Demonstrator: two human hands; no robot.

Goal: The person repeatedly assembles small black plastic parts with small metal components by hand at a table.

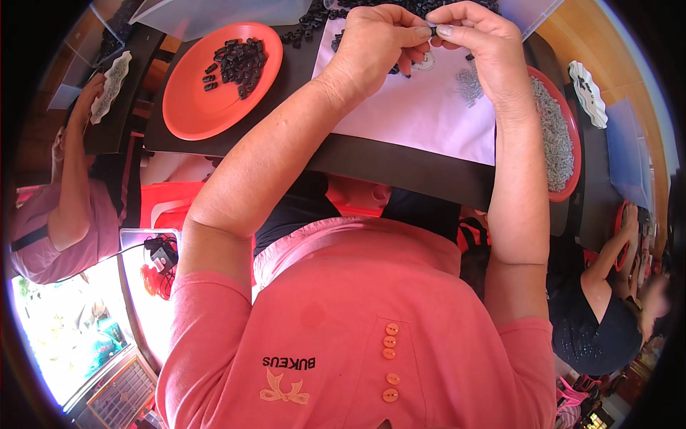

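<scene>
Left hand [379, 44] and right hand [487, 48], half-curled, pinch 1 black piece [433, 31].

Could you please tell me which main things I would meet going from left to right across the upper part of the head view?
White wavy-edged dish, orange plate, left hand, right hand, red plate, second white wavy-edged dish, bluish see-through bin.

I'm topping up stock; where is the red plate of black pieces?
In the head view, the red plate sits on the dark table at left, beside the left forearm and near the translucent bin.
</scene>
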